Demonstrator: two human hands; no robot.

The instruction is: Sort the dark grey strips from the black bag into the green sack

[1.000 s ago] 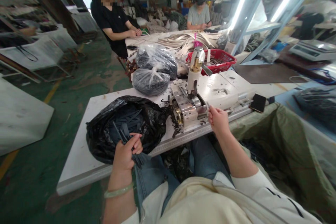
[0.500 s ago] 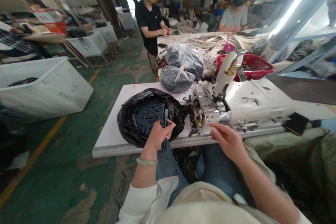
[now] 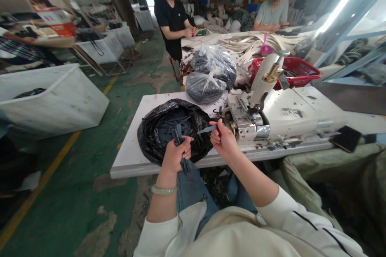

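Fingers (image 3: 216, 129) of right hand (image 3: 224, 141) pinch flat slate-grey strip (image 3: 207, 129); left hand (image 3: 175, 156) clenches strip bundle (image 3: 184, 164).

The black plastic bag (image 3: 157, 136) looks thin, crinkled and glossy, while the dark strips (image 3: 177, 132) in it are matt. The machine's white painted casing (image 3: 289, 108) is smooth, its steel plates (image 3: 262, 130) are polished bright, and the red basket (image 3: 297, 70) is moulded plastic.
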